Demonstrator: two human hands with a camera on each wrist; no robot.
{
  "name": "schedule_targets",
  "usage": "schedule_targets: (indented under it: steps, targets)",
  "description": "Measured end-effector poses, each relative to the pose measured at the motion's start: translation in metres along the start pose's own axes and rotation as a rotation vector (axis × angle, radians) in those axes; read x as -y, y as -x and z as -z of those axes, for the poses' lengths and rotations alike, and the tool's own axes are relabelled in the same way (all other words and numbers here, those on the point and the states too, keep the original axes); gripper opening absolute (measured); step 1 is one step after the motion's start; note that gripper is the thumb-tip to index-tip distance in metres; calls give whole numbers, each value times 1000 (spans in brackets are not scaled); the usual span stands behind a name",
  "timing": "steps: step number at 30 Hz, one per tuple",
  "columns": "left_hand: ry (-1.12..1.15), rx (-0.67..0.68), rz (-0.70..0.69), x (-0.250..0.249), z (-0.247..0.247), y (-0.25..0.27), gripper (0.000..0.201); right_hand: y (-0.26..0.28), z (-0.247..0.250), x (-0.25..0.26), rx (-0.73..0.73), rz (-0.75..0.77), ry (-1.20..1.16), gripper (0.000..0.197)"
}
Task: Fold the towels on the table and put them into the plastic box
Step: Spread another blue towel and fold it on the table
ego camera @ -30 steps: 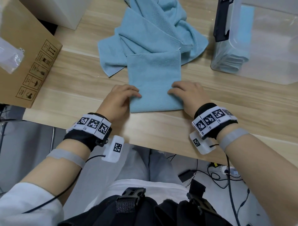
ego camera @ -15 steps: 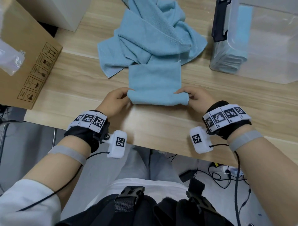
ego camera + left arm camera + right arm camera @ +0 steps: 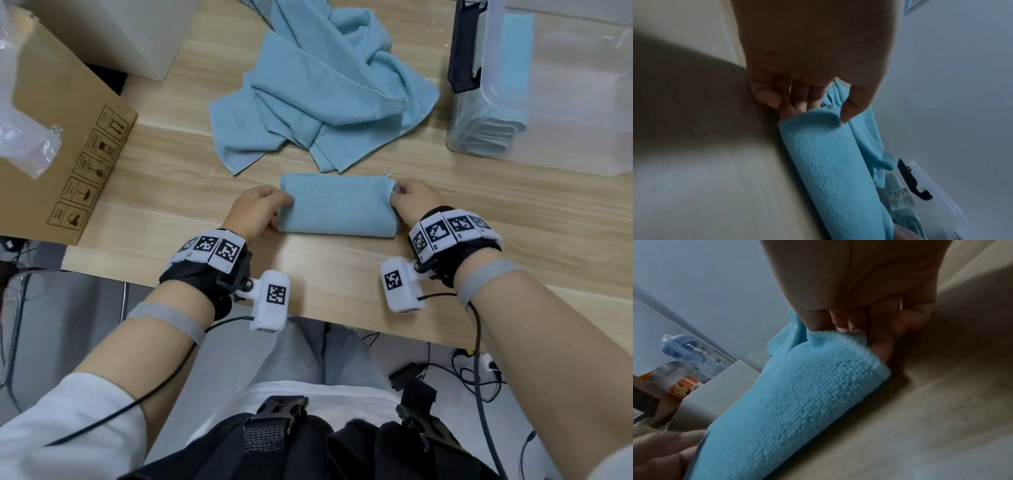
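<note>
Towel: light-blue folded terry towel lies on pale wooden table, near clear plastic box.
Grip: left hand and right hand pinch its ends.
Risk: layers could slip apart on lifting, since only the edges are held.

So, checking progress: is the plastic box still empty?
No, the plastic box already holds folded blue towels stacked against its near wall.

handling pictograms on cardboard box
</note>
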State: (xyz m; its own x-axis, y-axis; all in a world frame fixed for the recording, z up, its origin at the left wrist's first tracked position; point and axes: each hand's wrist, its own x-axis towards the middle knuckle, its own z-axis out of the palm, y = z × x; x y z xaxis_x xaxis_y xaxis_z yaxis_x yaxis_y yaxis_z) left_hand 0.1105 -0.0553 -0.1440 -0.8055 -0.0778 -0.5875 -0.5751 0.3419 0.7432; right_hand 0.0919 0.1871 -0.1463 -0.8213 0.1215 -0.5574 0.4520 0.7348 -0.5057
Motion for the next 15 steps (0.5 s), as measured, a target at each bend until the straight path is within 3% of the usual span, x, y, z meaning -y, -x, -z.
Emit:
schedule_targets:
  steps: [2, 5, 9, 13, 15]
  targets:
    - [-100, -43, -46, -3, -3, -4, 35, -2, -1, 2, -11, -18, 3, 27]
    - [-264, -101, -134, -8, -9, -10, 47, -1, -1, 4, -38, -34, 19, 9]
    - [-266, -86, -40, -21, -15, -14, 45, -1, -4, 4, -86, -28, -7, 9]
    - [-78, 87, 24, -38, -10, -11, 24, 4, -4, 6, -133, -46, -49, 11]
    - [-48, 169, 14, -48, -4, -11, 32, 4, 1, 6, -109, -67, -26, 25]
